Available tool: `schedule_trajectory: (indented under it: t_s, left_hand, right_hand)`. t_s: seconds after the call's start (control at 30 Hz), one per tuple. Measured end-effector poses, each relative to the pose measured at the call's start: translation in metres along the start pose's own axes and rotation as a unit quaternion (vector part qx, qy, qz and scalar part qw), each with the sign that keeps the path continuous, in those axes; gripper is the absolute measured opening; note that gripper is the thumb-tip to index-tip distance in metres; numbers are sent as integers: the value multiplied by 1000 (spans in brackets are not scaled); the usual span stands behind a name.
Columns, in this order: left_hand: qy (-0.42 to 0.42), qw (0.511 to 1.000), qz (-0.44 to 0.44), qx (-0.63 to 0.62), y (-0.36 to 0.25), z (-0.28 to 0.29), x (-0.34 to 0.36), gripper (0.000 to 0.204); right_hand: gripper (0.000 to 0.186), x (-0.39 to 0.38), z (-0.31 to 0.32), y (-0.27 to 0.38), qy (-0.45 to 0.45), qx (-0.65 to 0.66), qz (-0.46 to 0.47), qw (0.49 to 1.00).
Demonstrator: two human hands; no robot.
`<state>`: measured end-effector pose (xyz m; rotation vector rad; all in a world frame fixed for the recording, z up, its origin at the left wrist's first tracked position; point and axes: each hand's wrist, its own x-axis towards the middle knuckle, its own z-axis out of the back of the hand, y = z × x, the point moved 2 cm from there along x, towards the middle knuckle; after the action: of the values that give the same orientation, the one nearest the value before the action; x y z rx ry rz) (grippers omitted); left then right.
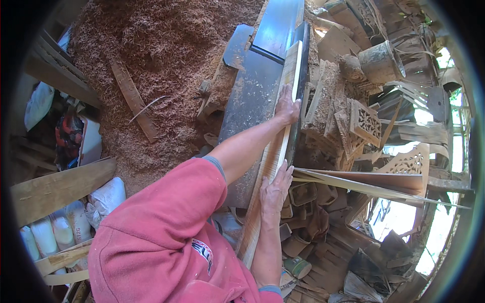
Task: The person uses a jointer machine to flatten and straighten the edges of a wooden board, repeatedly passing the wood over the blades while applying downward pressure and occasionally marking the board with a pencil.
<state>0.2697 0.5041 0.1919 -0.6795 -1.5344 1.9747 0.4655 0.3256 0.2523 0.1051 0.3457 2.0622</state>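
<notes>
A long wooden board (273,151) runs from near my body up along the dark metal table (252,96) of a planing machine, beside its raised fence (303,65). Farther along it, my left hand (288,107) is closed over the board's upper edge, fingers pointing forward. Nearer my body, my right hand (275,189) grips the same board from its right side, with the thumb toward the face and the fingers along the far side. Part of the board's near end is hidden by my red sleeve and torso.
A large heap of wood shavings (151,55) lies left of the machine, with a loose plank (134,101) on it. At the right are stacked offcuts, carved fretwork panels (366,122), a bucket (382,61) and thin sheets (374,182) jutting sideways. White sacks (63,230) stand lower left.
</notes>
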Motion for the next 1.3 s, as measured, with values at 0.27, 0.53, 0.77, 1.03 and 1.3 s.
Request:
schedule_trajectory:
  t_s: [0.27, 0.53, 0.77, 1.03, 1.3]
  left_hand:
    - [-3, 1000, -6, -4, 1, -2, 15, 76]
    - [5, 1000, 7, 12, -2, 1, 25, 79]
    - [3, 1000, 8, 6, -4, -1, 33, 77]
    - [5, 1000, 4, -3, -4, -1, 50, 77]
    - [-2, 1000, -3, 6, -4, -2, 65, 78]
  right_hand:
    - [84, 14, 0, 5, 5, -7, 10, 1000]
    - [84, 25, 0, 5, -2, -3, 31, 1000]
    - [84, 34, 1, 8, 9, -7, 7, 1000]
    - [84, 49, -2, 9, 10, -30, 34, 999]
    - [83, 63, -1, 14, -4, -34, 46, 998]
